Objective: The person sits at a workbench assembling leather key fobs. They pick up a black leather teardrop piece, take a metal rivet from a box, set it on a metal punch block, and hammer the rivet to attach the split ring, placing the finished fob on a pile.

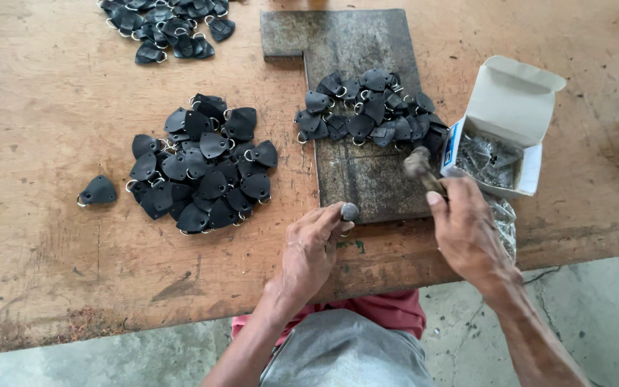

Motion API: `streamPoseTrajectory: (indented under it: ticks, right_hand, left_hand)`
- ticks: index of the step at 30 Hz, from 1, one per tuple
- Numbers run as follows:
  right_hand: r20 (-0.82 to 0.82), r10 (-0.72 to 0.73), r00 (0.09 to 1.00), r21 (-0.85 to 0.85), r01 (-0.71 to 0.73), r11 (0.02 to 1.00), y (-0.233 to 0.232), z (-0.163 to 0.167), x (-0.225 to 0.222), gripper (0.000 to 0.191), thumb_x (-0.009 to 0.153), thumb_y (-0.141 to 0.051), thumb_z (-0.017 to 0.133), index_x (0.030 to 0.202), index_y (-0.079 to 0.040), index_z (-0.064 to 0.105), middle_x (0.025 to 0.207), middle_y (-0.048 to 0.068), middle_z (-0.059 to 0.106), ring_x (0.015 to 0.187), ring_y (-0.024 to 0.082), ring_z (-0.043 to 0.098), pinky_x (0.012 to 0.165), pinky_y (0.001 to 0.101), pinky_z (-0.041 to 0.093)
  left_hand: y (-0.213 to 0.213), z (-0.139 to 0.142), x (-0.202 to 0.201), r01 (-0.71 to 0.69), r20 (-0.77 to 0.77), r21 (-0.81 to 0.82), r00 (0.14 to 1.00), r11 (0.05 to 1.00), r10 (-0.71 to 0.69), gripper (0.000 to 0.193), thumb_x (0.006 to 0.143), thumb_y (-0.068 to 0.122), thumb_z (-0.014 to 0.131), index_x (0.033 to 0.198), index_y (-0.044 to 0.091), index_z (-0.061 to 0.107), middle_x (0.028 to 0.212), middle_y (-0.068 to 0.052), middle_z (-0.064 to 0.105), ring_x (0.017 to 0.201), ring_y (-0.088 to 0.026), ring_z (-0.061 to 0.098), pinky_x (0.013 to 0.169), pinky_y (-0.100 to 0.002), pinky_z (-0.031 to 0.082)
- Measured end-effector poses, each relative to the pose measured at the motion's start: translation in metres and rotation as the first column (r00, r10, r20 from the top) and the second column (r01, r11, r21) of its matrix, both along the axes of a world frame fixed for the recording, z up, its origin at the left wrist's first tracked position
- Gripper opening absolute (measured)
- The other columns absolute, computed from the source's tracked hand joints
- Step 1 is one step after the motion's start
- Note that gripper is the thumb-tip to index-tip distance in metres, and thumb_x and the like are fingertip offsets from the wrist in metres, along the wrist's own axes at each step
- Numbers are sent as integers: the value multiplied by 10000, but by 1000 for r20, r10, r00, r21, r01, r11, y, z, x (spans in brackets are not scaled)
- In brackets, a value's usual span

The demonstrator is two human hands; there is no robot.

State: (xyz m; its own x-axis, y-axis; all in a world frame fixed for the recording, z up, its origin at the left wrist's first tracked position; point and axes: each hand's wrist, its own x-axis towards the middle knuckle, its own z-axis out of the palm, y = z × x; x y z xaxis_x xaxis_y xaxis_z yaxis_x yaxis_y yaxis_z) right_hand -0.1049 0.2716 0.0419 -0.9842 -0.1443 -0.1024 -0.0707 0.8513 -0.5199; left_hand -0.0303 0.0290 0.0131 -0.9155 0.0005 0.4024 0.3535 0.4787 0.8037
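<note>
Pinching one small black leather tab [349, 212] between thumb and fingertips, my left hand [311, 249] pins it at the near edge of the dark steel plate [367, 179], its metal ring just showing under my fingers. My right hand [467, 233] is clenched around the handle of a small hammer [419, 165], whose blurred head hangs above the plate.

Judging by the piles, the work looks roughly midway: a heap of tabs [367, 107] sits on the plate itself, a bigger heap [202, 168] lies on the bare wood to my left with one stray tab [98, 190] beside it, and a third heap [170, 25] rests at the far edge. Which are finished I cannot tell.

Each tab is matte, shield-shaped, with a bright wire ring. The plate is mottled and scuffed. The wooden bench [51, 107] is worn and stained. An open white cardboard box [510, 107] holds shiny metal fittings, too small to identify.
</note>
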Motion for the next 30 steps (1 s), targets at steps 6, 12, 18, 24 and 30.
streamPoseTrajectory:
  ticks: [6,12,18,24,30]
  right_hand:
    - [-7,303,953,52,-302,952,20,46,25,285,1029,-340,521,927,-97,629,782,82,559,707,190,528,608,361,506]
    - [-86,173,981,-328,-192,925,47,83,44,339,978,-360,500,1071,-67,642,711,56,625,570,173,575,470,330,529]
    - [-216,129,968,-955,-237,179,71,98,47,286,972,-295,520,1103,-61,619,722,74,626,593,206,605,520,368,525]
    - [72,381,922,-100,-373,922,4,78,48,250,965,-230,540,1134,-55,596,734,91,627,616,238,634,569,406,521]
    - [149,155,977,60,-166,984,-9,84,45,353,985,-300,568,1275,-105,617,788,135,676,754,249,646,699,416,549]
  left_hand:
    - [6,1,-2,-33,8,-26,999,999,33,255,910,-24,664,1161,16,667,980,-153,729,899,-343,699,761,-430,553]
    - [10,-5,-9,-73,-76,-40,995,997,70,245,896,30,697,1141,26,674,967,-151,732,875,-337,701,743,-425,558]
    - [12,-9,-9,-85,-92,-48,993,995,80,246,896,34,696,1140,23,668,977,-156,732,887,-341,702,750,-428,559]
    - [12,1,-5,-78,-65,-33,995,996,76,195,924,51,671,1117,29,672,957,-152,721,878,-343,699,725,-427,554]
    - [3,-2,-8,-111,187,90,978,990,92,85,1006,82,582,1064,21,575,901,-192,638,819,-374,644,724,-467,507]
